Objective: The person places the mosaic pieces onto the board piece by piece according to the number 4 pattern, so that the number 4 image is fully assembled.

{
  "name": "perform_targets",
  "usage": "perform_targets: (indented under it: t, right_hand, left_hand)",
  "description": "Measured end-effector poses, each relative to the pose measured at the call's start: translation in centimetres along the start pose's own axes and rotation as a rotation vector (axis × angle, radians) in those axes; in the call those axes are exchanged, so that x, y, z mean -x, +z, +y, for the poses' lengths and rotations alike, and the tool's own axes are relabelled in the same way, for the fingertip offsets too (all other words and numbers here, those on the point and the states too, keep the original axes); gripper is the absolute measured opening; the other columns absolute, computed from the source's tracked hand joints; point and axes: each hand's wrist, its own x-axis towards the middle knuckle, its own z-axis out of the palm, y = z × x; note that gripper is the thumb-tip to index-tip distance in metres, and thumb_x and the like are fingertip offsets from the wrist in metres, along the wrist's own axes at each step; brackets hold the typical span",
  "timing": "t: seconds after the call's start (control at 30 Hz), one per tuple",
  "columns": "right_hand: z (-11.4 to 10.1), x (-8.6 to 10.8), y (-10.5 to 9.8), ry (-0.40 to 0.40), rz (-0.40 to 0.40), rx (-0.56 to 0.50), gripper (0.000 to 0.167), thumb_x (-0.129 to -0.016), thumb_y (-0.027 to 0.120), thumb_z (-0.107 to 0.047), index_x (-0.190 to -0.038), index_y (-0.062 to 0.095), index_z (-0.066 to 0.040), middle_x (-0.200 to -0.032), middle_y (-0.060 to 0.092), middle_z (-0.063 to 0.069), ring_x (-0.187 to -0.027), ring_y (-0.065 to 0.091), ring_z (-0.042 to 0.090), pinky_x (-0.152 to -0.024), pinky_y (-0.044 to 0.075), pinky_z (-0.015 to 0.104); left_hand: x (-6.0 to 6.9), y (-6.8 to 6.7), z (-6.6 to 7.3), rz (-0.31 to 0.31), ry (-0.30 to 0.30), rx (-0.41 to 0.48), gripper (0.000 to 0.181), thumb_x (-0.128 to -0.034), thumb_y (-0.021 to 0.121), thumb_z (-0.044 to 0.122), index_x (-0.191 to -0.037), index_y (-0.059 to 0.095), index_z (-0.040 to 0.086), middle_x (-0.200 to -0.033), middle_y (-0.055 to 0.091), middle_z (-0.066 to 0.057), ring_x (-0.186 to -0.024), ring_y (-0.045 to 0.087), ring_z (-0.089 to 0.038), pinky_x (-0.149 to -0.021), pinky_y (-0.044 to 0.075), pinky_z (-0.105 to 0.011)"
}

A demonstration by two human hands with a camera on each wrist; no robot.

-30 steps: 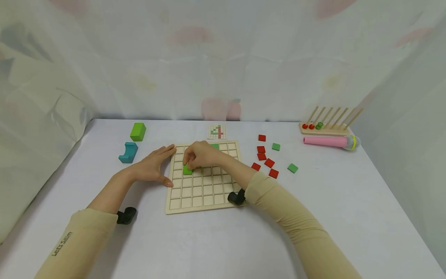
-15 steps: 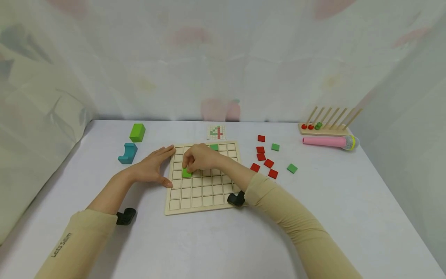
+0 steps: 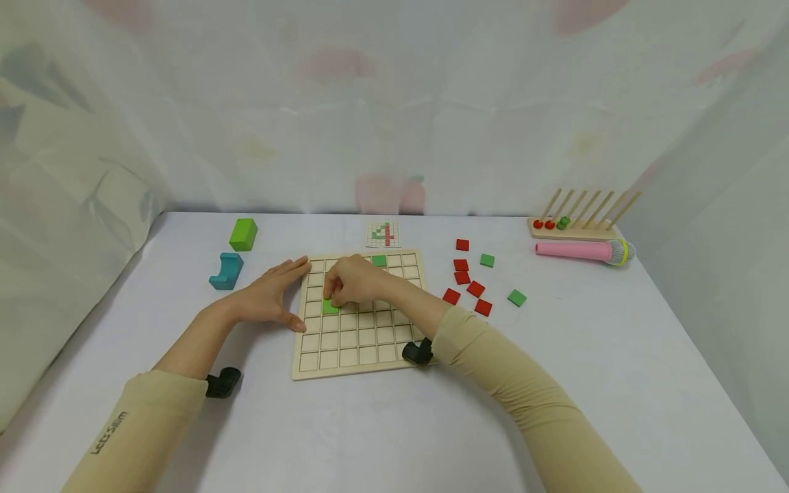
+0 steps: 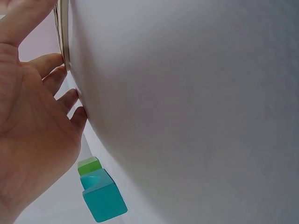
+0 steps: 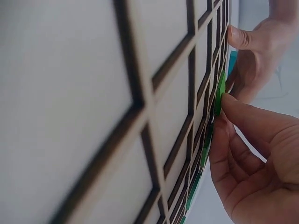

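right hand (image 3: pixel 356 279): pinching green tile (image 3: pixel 330 309)
gridded board (image 3: pixel 348 338): beneath right hand
left hand (image 3: pixel 266 296): spread, touching board edge
step: likely seating tile
next: align, release

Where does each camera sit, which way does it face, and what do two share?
Head: on the head, looking forward and down at the wooden grid board; left hand, right hand and sleeves show.
Left wrist: on that wrist, looking past the left hand at the teal arch block.
Right wrist: on that wrist, looking across the board; both hands show.
Shared by head and right wrist: the pinched green tile.
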Motion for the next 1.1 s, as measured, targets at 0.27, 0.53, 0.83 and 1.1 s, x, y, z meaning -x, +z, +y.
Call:
perform_targets:
  t: [0.27,0.53,0.83,1.1]
  right_hand:
    - [-0.1,0.3,-1.0,-0.009,0.008,0.033,0.011,-0.086,0.074,-0.013,-0.097,0.075,-0.012,-0.083,0.068,-0.002,-0.075,0.058,0.008,-0.067,0.045,0.017]
    - [1.6,1.4,-3.4,0.030,0.098,-0.036,0.016,-0.087,0.072,-0.010,-0.102,0.075,-0.008,-0.084,0.069,0.001,-0.080,0.063,0.012,-0.074,0.051,0.024]
    - [4.6,3.9,-6.4,0.064,0.186,-0.108,0.019,-0.087,0.070,-0.011,-0.106,0.074,-0.006,-0.084,0.069,0.001,-0.081,0.064,0.013,-0.078,0.052,0.027]
    - [7.8,7.0,-9.3,0.195,0.281,-0.163,0.023,-0.089,0.069,-0.013,-0.110,0.072,-0.004,-0.088,0.067,0.004,-0.084,0.062,0.017,-0.076,0.051,0.028]
  left_hand:
    - [-0.1,0.1,0.0,0.004,0.005,-0.006,0.127,-0.0631,0.090,0.046,-0.156,0.019,-0.001,-0.167,0.010,-0.020,-0.152,0.004,-0.051,-0.119,0.009,-0.071]
    - [-0.1,0.1,0.0,0.012,-0.005,-0.016,0.127,-0.0625,0.091,0.045,-0.156,0.019,-0.002,-0.167,0.011,-0.020,-0.152,0.005,-0.051,-0.120,0.009,-0.070]
    - [-0.1,0.2,-0.1,0.010,-0.005,-0.013,0.128,-0.0621,0.091,0.045,-0.156,0.018,-0.002,-0.167,0.010,-0.019,-0.152,0.004,-0.050,-0.120,0.010,-0.069]
    - [-0.2,0.2,-0.1,0.010,-0.007,-0.023,0.128,-0.0616,0.091,0.046,-0.156,0.019,-0.002,-0.167,0.010,-0.020,-0.152,0.005,-0.051,-0.120,0.010,-0.069]
